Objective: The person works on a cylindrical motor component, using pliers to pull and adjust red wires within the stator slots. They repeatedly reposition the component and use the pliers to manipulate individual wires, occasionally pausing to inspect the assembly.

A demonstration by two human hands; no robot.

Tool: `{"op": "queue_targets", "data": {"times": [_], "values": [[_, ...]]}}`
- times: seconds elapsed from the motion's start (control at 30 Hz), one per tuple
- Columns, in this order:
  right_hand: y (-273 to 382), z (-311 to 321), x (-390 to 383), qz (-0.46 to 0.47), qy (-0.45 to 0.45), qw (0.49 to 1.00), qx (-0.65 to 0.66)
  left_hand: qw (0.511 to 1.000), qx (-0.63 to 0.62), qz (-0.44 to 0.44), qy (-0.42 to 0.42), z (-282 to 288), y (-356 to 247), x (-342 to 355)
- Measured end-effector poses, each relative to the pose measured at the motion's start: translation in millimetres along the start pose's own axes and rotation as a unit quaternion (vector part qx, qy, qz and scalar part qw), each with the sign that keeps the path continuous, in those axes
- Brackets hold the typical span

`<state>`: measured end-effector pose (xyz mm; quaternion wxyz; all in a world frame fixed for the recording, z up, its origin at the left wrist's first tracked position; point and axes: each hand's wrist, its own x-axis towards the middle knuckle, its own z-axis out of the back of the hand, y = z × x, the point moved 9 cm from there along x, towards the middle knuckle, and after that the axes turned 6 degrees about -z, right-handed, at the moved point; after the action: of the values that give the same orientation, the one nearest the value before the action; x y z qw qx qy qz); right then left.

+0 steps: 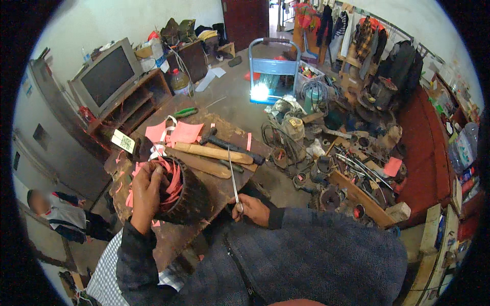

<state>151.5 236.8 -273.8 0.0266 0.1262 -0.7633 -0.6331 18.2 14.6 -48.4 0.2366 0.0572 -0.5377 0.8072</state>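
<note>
On a brown worktable (168, 245) a dark ribbed motor stator (196, 196) stands with its opening up. Red wire windings (175, 184) ring the inside of that opening. My left hand (145, 191) rests at the left rim, its fingers curled and pinched over the windings; what they pinch is hidden. To the right of the stator, my right hand (252, 210) grips a long thin metal rod (233, 176), which points up and away from me. The rod's lower end is covered by my fingers.
Behind the stator lie wooden sticks (214, 153), a black-handled hammer (229, 145), red paper pieces (186, 132) and a green-handled tool (185, 112). A card (123, 142) is at the left. Motor parts (326, 163) crowd the right floor. Another person (71, 217) is at the left.
</note>
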Motion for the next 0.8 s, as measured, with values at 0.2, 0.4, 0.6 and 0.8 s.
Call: {"op": "queue_targets", "data": {"times": [0.2,0.4,0.6,0.8], "values": [[3.1,-0.2,0.3,-0.001,0.006,1.000,0.020,0.998,0.059,-0.009,0.017,-1.8,-8.4,-0.9],[3.4,4.1,-0.2,-0.021,0.010,1.000,-0.004,0.997,0.066,-0.031,0.004,-4.8,-20.6,-2.5],[3.1,5.8,2.5,-0.012,0.018,1.000,0.016,0.998,0.054,-0.012,0.002,-3.2,-14.6,-2.5],[-0.3,10.8,4.6,-0.012,-0.007,0.999,0.038,0.995,0.091,-0.033,0.002,-2.1,-13.7,-1.9]]}}
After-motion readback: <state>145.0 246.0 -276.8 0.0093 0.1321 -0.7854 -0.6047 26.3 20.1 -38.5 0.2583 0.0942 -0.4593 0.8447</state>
